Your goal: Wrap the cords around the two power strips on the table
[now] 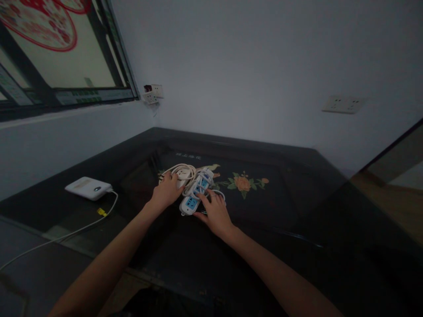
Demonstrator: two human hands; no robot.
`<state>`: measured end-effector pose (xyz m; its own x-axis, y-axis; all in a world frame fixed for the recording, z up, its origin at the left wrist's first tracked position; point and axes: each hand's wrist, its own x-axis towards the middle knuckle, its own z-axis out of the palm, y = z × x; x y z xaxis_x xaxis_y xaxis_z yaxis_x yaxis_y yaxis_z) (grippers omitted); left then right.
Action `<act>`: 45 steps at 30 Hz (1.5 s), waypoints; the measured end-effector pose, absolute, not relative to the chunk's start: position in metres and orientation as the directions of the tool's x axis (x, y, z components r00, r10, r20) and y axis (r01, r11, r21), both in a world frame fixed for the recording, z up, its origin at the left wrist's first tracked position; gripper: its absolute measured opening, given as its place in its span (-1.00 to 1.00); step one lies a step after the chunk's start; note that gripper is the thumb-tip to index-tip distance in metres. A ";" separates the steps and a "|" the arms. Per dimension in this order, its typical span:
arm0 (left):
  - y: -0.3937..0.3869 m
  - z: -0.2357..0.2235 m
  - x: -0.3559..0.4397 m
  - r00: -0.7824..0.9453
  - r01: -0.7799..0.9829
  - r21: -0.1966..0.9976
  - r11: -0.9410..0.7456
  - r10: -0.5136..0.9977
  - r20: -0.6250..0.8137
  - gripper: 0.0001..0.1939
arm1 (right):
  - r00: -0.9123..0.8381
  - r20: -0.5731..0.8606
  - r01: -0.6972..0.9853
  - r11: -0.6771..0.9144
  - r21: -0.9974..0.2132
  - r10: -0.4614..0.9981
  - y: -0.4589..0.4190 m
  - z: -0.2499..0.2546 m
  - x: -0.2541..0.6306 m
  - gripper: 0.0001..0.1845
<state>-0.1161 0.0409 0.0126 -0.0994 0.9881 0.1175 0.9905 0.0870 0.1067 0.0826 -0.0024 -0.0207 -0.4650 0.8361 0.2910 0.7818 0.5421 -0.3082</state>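
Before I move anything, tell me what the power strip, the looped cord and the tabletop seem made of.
Power strip: likely hard plastic; smooth white shell, blue panels. Looped cord: probably soft plastic or rubber; matte, bending in coils. Tabletop: perhaps glass or lacquer; dark, glossy, showing reflections.

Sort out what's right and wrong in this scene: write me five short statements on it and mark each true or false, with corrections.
1. The right hand touches the power strip. True.
2. The power strip's socket faces are red. False: they are blue.
3. The white device lies on the dark tabletop. True.
4. The left hand is on the white device. False: the left hand is at the coiled cable.
5. The window is at the picture's right edge. False: it is at the upper left.
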 end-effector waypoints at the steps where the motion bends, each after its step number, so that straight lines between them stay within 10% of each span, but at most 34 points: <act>1: 0.041 0.012 -0.116 -0.099 0.990 0.110 0.086 0.988 0.120 -0.49 | -0.457 0.292 0.785 0.535 -0.311 0.840 -0.002 -0.021 0.081 -0.33; 17: 0.048 -0.007 -0.117 -0.116 0.982 0.168 0.081 0.970 0.212 -0.38 | -0.267 0.299 0.741 0.393 -0.545 0.916 0.010 -0.034 0.054 -0.13; 23: 0.032 0.026 -0.117 -0.084 0.973 0.229 -0.012 0.911 0.404 -0.39 | -0.317 0.380 0.545 0.494 -0.677 0.869 -0.005 -0.017 0.098 -0.35; 28: -0.001 0.053 -0.052 0.302 0.707 0.436 -0.557 0.795 0.526 -0.73 | -0.198 0.341 0.161 0.374 -0.913 0.919 -0.028 -0.007 0.145 -0.66; 34: -0.035 0.000 0.028 0.723 0.244 0.692 -0.679 0.603 0.337 -0.72 | -0.136 0.104 -0.144 0.085 -0.986 0.985 -0.047 -0.015 0.168 -0.56; 45: -0.028 -0.027 0.022 0.765 0.009 0.976 -0.217 0.630 0.133 -0.74 | -0.345 0.159 -0.152 0.111 -0.982 0.925 -0.062 -0.024 0.171 -0.50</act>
<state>0.0220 -0.0276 -0.0270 0.7654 0.6296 0.1329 0.0088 -0.2168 0.9762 0.1706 -0.0616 -0.0244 -0.3455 0.9249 0.1586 -0.1525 0.1114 -0.9820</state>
